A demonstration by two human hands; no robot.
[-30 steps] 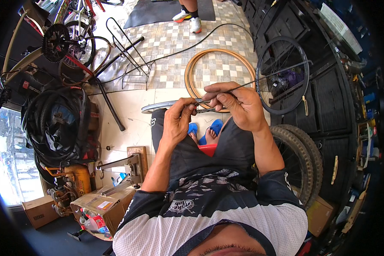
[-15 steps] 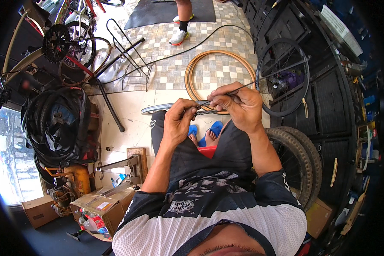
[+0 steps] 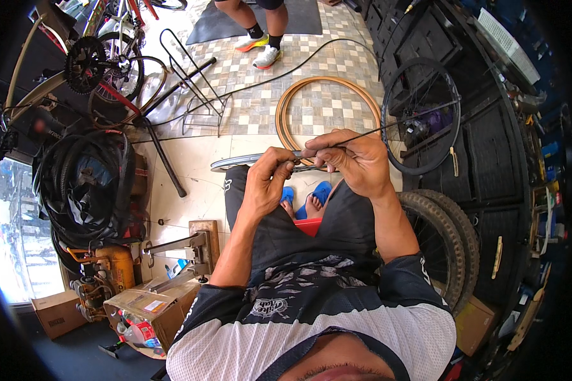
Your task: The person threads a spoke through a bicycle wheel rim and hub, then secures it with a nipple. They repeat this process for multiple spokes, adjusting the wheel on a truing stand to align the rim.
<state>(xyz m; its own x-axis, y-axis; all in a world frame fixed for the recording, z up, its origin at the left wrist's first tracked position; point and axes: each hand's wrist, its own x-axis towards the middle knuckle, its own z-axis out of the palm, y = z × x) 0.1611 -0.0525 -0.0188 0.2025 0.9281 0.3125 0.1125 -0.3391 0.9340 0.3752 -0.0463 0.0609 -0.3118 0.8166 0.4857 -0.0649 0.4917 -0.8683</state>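
Note:
Both my hands are raised over my lap, close together, with the fingertips pinched. A thin black bicycle spoke [image 3: 397, 124] runs from between the fingers of my right hand [image 3: 357, 162] out to the upper right, passing in front of a wheel. My left hand [image 3: 267, 181] is closed at the spoke's near end, where its fingertips hide the detail. Beneath the hands a silver-grey wheel rim [image 3: 235, 163] lies across my knees, its right part covered by my fingers.
Tan tyres [image 3: 283, 117] lie on the floor ahead. A black-tyred wheel [image 3: 388, 143] leans against dark drawers [image 3: 489, 168] at right, near knobby tyres [image 3: 448, 235]. At left are a bicycle stand [image 3: 194, 82], piled black tyres [image 3: 51, 184] and a cardboard box [image 3: 162, 301]. Another person's shoes [image 3: 267, 58] stand ahead.
My right hand has shifted slightly left and down, and the spoke's far end has dipped a little. The other person's second leg has come into view. My left hand has barely moved.

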